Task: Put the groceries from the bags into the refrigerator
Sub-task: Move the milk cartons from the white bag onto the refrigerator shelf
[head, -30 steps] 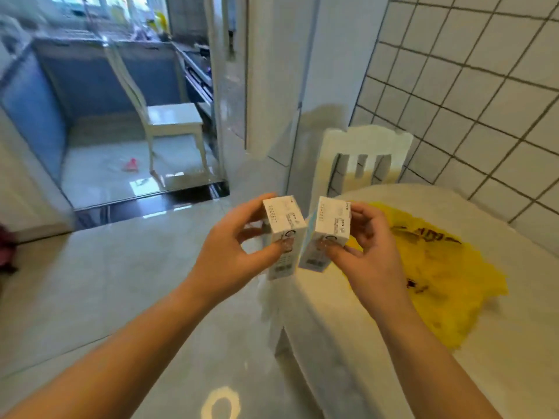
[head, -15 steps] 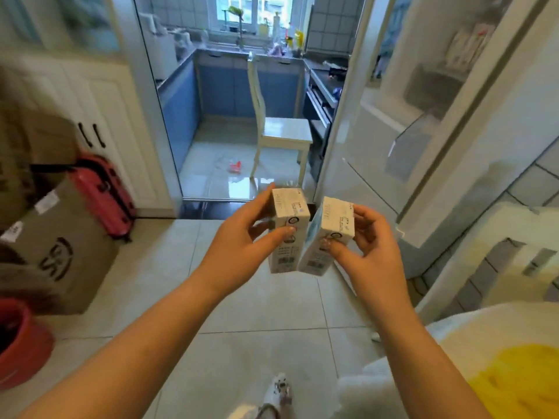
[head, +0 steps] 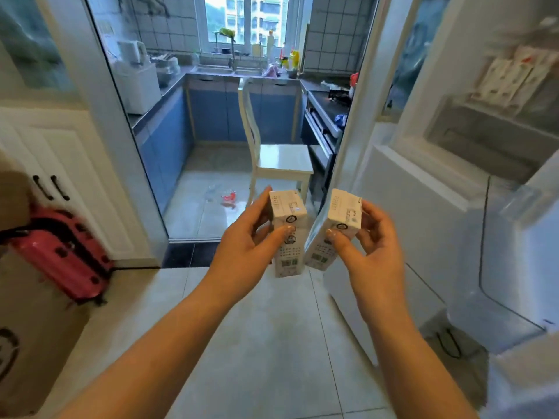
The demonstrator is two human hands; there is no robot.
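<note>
— What are my hands doing?

— My left hand (head: 242,252) grips one small white carton (head: 287,234), thumb across its front and fingers curled behind. My right hand (head: 372,249) grips a second carton (head: 335,231) the same way, tilted left. Both are held up at chest height, side by side, their lower corners almost touching.

— And around them?

— The open refrigerator (head: 438,207) stands just to the right. Ahead, a white chair (head: 278,158) sits in the kitchen doorway; a red suitcase (head: 60,252) leans at left.
</note>
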